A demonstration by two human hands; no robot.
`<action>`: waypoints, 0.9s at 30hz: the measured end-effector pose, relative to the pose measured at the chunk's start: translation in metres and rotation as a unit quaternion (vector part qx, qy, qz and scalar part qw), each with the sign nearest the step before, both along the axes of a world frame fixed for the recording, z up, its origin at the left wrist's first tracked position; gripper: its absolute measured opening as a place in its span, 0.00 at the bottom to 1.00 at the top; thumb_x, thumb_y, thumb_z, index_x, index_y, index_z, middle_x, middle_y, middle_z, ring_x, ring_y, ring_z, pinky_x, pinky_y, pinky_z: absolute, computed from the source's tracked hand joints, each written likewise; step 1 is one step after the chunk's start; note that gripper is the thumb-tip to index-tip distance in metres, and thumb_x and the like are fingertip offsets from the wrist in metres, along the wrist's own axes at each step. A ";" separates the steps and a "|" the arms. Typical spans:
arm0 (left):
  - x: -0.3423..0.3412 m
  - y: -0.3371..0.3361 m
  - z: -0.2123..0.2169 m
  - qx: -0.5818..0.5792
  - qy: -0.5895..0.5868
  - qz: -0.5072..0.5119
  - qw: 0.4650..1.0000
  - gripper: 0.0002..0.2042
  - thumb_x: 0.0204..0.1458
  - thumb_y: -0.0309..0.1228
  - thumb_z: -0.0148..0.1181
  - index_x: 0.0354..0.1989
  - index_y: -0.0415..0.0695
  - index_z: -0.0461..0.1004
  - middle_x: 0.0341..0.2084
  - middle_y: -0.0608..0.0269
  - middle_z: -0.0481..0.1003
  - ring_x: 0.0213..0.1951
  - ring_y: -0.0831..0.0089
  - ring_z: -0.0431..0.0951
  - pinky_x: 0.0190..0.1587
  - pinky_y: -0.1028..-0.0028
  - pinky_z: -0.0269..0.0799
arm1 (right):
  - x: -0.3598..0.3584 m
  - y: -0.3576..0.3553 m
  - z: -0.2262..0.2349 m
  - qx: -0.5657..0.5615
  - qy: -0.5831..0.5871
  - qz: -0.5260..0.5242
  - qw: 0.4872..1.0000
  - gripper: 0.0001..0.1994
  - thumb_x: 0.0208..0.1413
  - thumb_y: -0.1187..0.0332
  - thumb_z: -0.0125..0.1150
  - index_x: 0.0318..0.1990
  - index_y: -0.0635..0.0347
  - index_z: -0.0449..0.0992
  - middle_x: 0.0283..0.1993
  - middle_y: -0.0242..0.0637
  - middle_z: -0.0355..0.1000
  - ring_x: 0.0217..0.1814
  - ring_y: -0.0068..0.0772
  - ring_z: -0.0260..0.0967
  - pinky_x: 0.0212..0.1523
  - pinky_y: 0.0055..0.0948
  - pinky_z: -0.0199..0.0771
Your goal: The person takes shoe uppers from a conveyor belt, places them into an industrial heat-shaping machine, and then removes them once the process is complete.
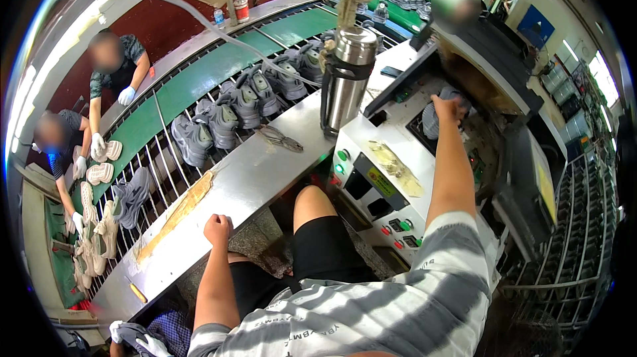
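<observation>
My right hand (448, 110) reaches into the opening of a white machine (381, 158) and is closed on a grey shoe (430, 123). Part of that shoe is covered by my fingers and wrist. At the front edge of the metal bench (255, 170), my left hand (217, 229) rests curled into a loose fist, with nothing visible in it. The machine's black door (527, 191) hangs open to the right of my forearm. Red and green buttons (406, 225) sit on the machine's front, below my right arm.
A roller conveyor with a green belt (179, 91) carries several grey shoes (247, 101) and beige shoes (99, 231). A steel thermos (346, 81) stands beside the machine; pliers (280, 138) lie on the bench. Two gloved co-workers (113, 71) handle shoes across the belt. More gloved hands (152, 346) show at lower left.
</observation>
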State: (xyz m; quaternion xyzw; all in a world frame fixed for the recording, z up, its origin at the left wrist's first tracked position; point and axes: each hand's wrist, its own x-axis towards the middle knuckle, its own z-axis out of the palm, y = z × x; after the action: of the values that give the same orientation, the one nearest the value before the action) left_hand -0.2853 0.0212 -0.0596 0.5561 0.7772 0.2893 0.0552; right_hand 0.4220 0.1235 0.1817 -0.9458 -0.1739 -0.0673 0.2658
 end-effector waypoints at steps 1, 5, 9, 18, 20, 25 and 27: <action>0.000 -0.002 0.000 0.014 0.008 0.016 1.000 0.12 0.46 0.36 0.54 0.19 0.41 0.73 0.17 0.53 0.74 0.22 0.55 0.74 0.28 0.63 0.69 | -0.007 0.007 0.009 -0.039 0.072 -0.036 0.996 0.50 0.41 0.45 0.67 0.68 0.53 0.48 0.69 0.56 0.48 0.67 0.58 0.53 0.65 0.49 0.56; 0.000 0.002 -0.002 0.011 0.002 0.015 1.000 0.11 0.46 0.36 0.55 0.18 0.42 0.74 0.17 0.53 0.74 0.22 0.55 0.74 0.28 0.63 0.70 | -0.018 -0.004 0.016 -0.029 0.127 -0.073 0.989 0.50 0.43 0.41 0.65 0.70 0.48 0.44 0.67 0.60 0.48 0.66 0.59 0.53 0.63 0.50 0.58; -0.001 0.003 -0.004 0.048 -0.021 -0.001 0.999 0.11 0.46 0.36 0.55 0.19 0.42 0.74 0.17 0.53 0.74 0.22 0.55 0.74 0.28 0.63 0.70 | -0.053 -0.036 0.016 0.020 0.058 -0.080 0.995 0.50 0.45 0.45 0.63 0.70 0.55 0.42 0.66 0.58 0.51 0.64 0.58 0.56 0.62 0.49 0.59; 0.014 -0.009 -0.010 0.012 -0.186 0.003 0.982 0.09 0.46 0.33 0.55 0.25 0.41 0.77 0.21 0.53 0.77 0.25 0.57 0.77 0.34 0.65 0.72 | -0.125 -0.148 -0.052 0.459 0.050 0.131 0.877 0.47 0.42 0.69 0.64 0.69 0.63 0.42 0.65 0.53 0.53 0.60 0.54 0.59 0.59 0.41 0.65; 0.045 -0.017 -0.022 -0.053 -0.398 -0.067 0.913 0.11 0.48 0.34 0.59 0.37 0.40 0.76 0.27 0.56 0.76 0.31 0.69 0.75 0.38 0.68 0.71 | -0.170 -0.162 -0.047 0.555 0.155 0.170 0.799 0.44 0.38 0.77 0.60 0.68 0.62 0.47 0.63 0.49 0.56 0.57 0.50 0.62 0.56 0.38 0.67; 0.131 -0.060 0.096 -0.061 -0.675 -0.325 0.660 0.23 0.52 0.35 0.63 0.55 0.41 0.67 0.48 0.60 0.72 0.48 0.69 0.73 0.53 0.70 0.68 | -0.234 -0.159 -0.120 0.505 0.513 0.376 0.584 0.35 0.31 0.82 0.46 0.58 0.62 0.63 0.54 0.39 0.67 0.52 0.39 0.68 0.56 0.34 0.68; 0.122 -0.063 0.122 -0.032 -0.756 -0.317 0.572 0.25 0.50 0.37 0.65 0.55 0.39 0.67 0.49 0.58 0.72 0.51 0.66 0.72 0.56 0.67 0.66 | -0.337 -0.161 -0.074 0.410 0.566 0.501 0.511 0.31 0.35 0.79 0.51 0.56 0.67 0.64 0.55 0.38 0.66 0.58 0.37 0.63 0.61 0.33 0.61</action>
State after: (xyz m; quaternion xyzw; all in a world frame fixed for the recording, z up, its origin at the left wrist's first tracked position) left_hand -0.1633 -0.0419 0.0626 0.3436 0.2361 0.5433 0.7287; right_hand 0.0852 -0.0378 0.1078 -0.3250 -0.3849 0.5627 0.6554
